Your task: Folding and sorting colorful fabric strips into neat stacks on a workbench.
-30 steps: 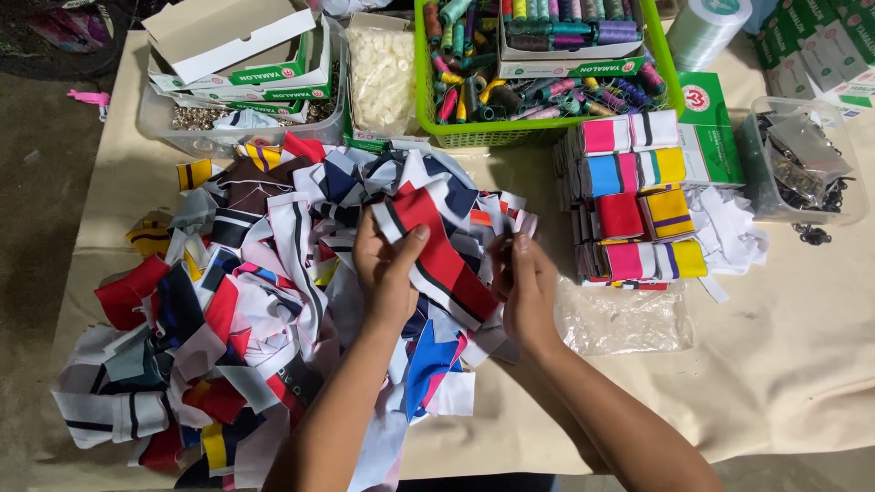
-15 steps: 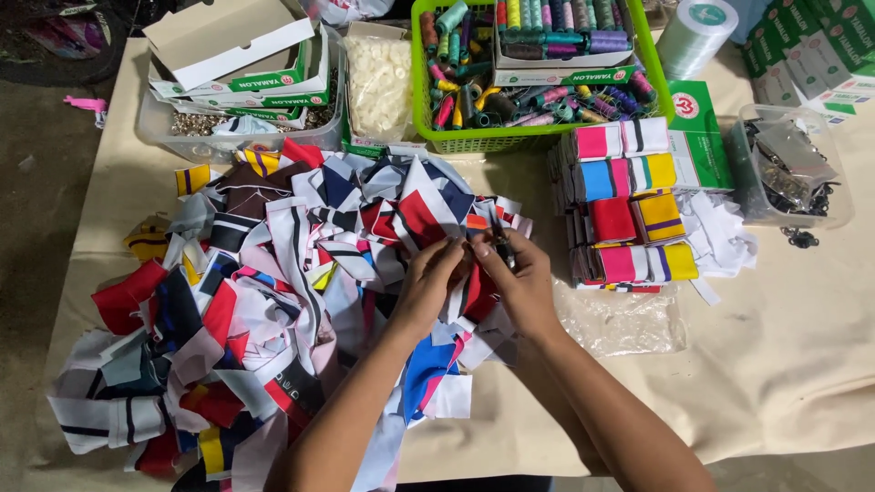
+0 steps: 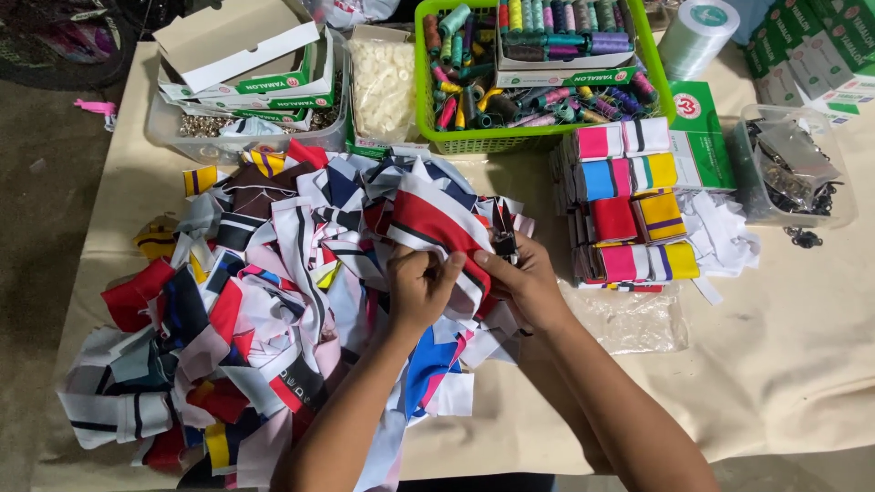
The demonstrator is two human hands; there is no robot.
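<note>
- Head view: since a second ago, left hand point(image 3: 419, 290) and right hand point(image 3: 521, 284) shifted, each grip now clenched on the red-white striped fabric strip point(image 3: 436, 224).
- Small black metal snips point(image 3: 504, 242) stick up from the right hand.
- Cream-covered bench point(image 3: 784, 364): green plastic basket point(image 3: 428, 137) at 12 o'clock.

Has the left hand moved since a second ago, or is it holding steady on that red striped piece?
Yes. The left hand has shifted right, toward the stack of folded coloured pieces, and now sits close against the right hand on the red striped piece.

Single head cam, looking steeply down from the near edge of the table point(image 3: 802, 383), close in. Both forearms enter from the bottom edge of the frame. Far edge with the green basket point(image 3: 428, 137) sits at top. No second view to overlap.
</note>
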